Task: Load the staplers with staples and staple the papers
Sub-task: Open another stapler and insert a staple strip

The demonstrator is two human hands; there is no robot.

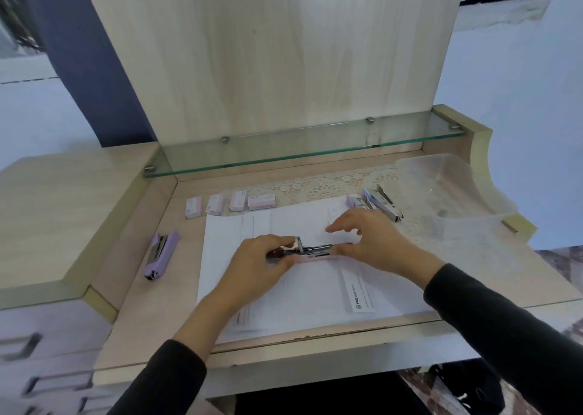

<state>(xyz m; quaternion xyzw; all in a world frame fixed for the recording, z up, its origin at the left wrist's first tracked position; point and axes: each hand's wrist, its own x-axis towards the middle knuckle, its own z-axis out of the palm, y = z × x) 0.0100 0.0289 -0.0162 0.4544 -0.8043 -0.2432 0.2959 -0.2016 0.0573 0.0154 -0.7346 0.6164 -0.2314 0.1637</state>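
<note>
Light-wood desk [189, 257] against a pale wall, with a glass shelf [299, 149] across the back.

Item 1: pink stapler [315, 252], at the middle of the desk, just over the spread papers [299, 298]. It lies lengthwise between both hands, with its metal magazine showing on top, apparently opened for loading. Left hand [262, 260]: fingers curled round the rear end. Right hand [372, 241]: thumb and lower fingers appear to pinch the front end, and the forefinger points away, free. Blur hides the finer contact.

Handling, by judgement: small, rigid, light; plastic shell smooth, perhaps slippery. The sprung top may snap down, so hold it by the base and rear hinge, fingers off the track. Staple strips are brittle and break if bent, so hold them by the sides.

Item 2: papers, loose white sheets, overlapping, some printed. Thin and limp, they slide on one another. Square the edges and press them flat before stapling.

Item 3: staple boxes [261, 201], four in a row behind the papers.

Item 4: purple stapler [161, 254], left of the papers, lying on the bare desk, apart from the hands.

Item 5: further staplers [377, 205], right rear, open, on a lace mat [321, 187]; the count is unclear.

Item 6: clear plastic tub [492, 200], far right.

Item 7: drawers [31, 351], lower left, blurred.
</note>
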